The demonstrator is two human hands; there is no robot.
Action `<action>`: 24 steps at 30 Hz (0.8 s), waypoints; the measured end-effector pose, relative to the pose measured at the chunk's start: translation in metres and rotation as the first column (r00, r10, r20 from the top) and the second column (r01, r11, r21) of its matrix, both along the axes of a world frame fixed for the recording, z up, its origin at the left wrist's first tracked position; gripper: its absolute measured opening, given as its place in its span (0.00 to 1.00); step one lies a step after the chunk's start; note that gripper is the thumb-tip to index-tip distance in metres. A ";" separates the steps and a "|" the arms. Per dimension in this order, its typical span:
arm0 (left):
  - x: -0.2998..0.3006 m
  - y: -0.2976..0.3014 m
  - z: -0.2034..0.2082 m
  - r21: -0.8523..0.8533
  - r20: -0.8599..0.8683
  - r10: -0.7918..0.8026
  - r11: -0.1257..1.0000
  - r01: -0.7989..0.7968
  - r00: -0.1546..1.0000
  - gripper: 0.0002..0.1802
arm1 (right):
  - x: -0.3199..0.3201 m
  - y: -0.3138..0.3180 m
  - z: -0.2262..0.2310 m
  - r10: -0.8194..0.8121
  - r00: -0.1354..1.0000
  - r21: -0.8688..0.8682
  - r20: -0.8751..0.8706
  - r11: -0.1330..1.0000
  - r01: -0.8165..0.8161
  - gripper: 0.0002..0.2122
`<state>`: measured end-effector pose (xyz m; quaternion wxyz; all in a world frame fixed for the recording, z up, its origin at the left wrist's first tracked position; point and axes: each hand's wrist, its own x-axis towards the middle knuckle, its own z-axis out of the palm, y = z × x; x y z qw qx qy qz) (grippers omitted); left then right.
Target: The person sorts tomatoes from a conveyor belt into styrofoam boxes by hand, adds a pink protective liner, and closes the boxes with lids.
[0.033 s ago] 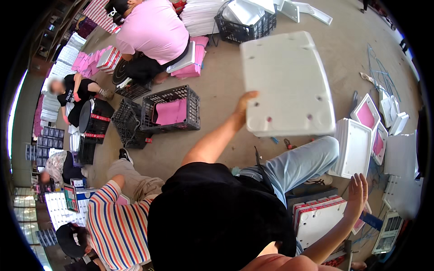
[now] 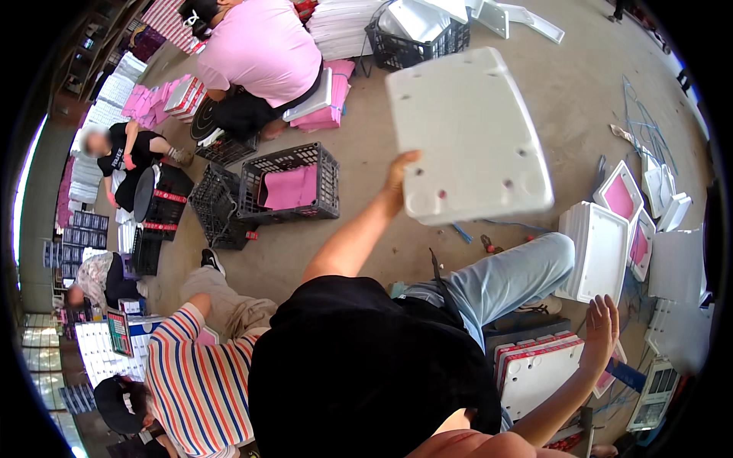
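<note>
My left hand [image 2: 399,174] grips the left edge of a white foam tray [image 2: 469,133], held up in front of me over the floor. The tray's flat face is toward me, with small round dents in it; the fingers behind it are hidden. My right hand [image 2: 602,319] is off to the right with its fingers stretched out, and nothing shows in it. It lies just below a stack of white foam trays [image 2: 599,256], apart from or barely touching the stack's lower edge; I cannot tell which. Below it sits a row of white trays with red bands [image 2: 540,370].
Ahead to the left is a black crate [image 2: 324,197] with pink sheets inside. Another black crate [image 2: 420,52] with white trays stands at the far side. A person in a pink shirt [image 2: 256,49] and one in a striped shirt [image 2: 198,374] sit nearby. Blue strapping [image 2: 649,126] lies far right.
My left hand has shifted slightly left and the foam tray with it, left and a little up in view. My right hand has hardly moved.
</note>
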<state>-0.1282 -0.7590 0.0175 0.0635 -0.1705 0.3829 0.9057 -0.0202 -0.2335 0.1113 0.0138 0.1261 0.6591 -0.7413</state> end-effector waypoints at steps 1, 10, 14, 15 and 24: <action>0.014 -0.038 -0.010 0.075 0.004 0.035 0.997 -0.035 0.999 0.34 | -0.002 -0.007 -0.005 0.029 0.999 -0.036 0.036 0.999 -0.028 0.22; 0.095 -0.264 -0.116 0.089 -0.215 0.515 0.857 -0.508 0.830 0.32 | -0.029 -0.008 -0.022 -0.139 0.979 -0.123 0.149 0.980 0.158 0.17; 0.128 -0.309 -0.164 -0.127 0.067 0.771 0.636 -0.761 0.633 0.34 | -0.035 -0.018 -0.043 -0.167 0.970 -0.155 0.178 0.969 0.195 0.14; 0.133 -0.304 -0.176 -0.182 0.209 0.788 0.613 -0.769 0.579 0.33 | -0.029 -0.016 -0.045 -0.172 0.967 -0.134 0.186 0.971 0.198 0.14; 0.137 -0.339 -0.197 -0.489 0.387 0.729 0.681 -0.545 0.564 0.29 | 0.045 -0.031 -0.065 -0.247 0.947 -0.136 0.206 0.951 0.277 0.14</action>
